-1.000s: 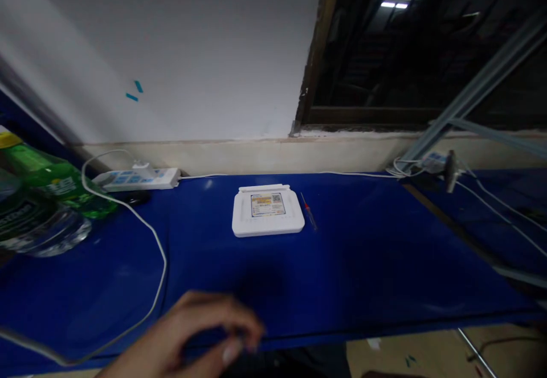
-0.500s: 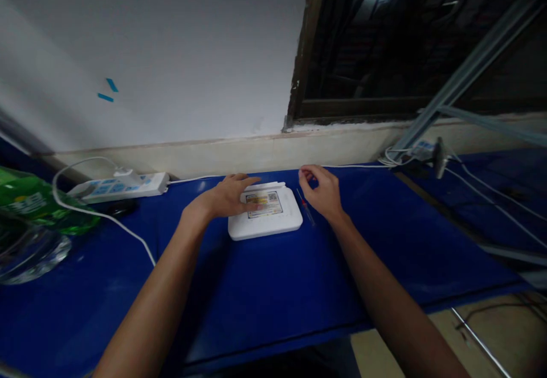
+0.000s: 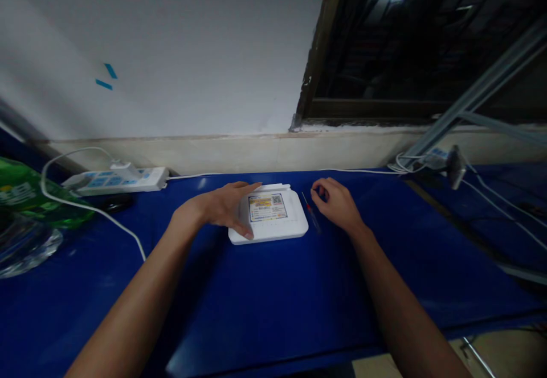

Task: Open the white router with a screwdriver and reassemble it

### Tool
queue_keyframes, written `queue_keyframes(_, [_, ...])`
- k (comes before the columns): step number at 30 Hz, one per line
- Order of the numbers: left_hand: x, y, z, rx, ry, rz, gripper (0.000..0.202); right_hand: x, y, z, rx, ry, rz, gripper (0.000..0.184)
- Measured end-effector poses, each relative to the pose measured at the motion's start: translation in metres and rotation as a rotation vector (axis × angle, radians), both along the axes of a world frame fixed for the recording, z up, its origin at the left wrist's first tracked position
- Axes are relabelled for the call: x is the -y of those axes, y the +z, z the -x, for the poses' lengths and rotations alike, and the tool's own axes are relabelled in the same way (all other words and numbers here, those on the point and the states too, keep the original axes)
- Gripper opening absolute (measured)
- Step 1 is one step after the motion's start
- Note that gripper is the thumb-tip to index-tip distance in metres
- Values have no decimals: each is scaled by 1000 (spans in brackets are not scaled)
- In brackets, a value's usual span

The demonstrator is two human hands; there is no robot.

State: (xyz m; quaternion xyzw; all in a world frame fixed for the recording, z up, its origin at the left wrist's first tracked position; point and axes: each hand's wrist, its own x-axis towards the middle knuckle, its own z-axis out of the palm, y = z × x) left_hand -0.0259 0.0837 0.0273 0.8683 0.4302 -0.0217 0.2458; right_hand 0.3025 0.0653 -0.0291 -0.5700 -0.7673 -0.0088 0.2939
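Note:
A white router (image 3: 280, 229) lies flat on the blue table, its printed label with a QR code facing up. Over its left end, my left hand (image 3: 222, 206) is spread, with the thumb on top near the front edge and the fingers by the back edge. To the right of the router, my right hand (image 3: 337, 202) is curled, thumb and forefinger tips together; anything between them is too small to make out. Between the router and that hand lies a thin screwdriver (image 3: 311, 211) with a red and clear handle.
A white power strip (image 3: 147, 180) with a plugged-in adapter stands by the wall at left, near a dark object (image 3: 116, 202) and a green bottle (image 3: 29, 196). White cables (image 3: 363, 171) run along the wall. At right rises a metal frame (image 3: 453, 113).
My left thumb has moved from over the label to the router's front left, uncovering the label. My right hand stays curled beside the screwdriver. The view has shifted slightly.

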Motion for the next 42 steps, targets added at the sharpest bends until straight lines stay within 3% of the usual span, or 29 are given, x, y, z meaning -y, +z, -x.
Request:
queue_keyframes(4, [4,-7,-20,-43,-49,-106,133,2,3,-8,-35,48,248,15])
queue_keyframes(7, [13,-14,-40,19,-115,-235,120,5,3,-6,-82,106,413,19])
queue_keyframes(12, [27,-20,-65,18,-101,-348,117,8,2,3,-61,190,455,19])
queue_keyframes(20, [24,-19,-96,-39,-58,-338,125,8,-1,-2,-79,177,409,25])
queue_keyframes(23, [23,-1,-89,122,-27,-333,124,8,0,-4,-99,179,428,25])
queue_keyframes(27, [26,28,-68,484,32,-289,123,7,-3,-7,-148,186,450,20])
queue_keyframes(30, [29,36,-51,695,74,-216,125,6,-6,-8,-168,173,450,21])
queue_keyframes(33, [31,32,-31,784,118,-66,127,5,-7,-9,-141,189,438,23])
queue_keyframes(37, [36,22,1,763,139,49,133,6,-7,-8,-116,177,436,23])
queue_keyframes(42, [43,-4,33,764,148,283,131,5,-8,-5,-91,126,463,21])
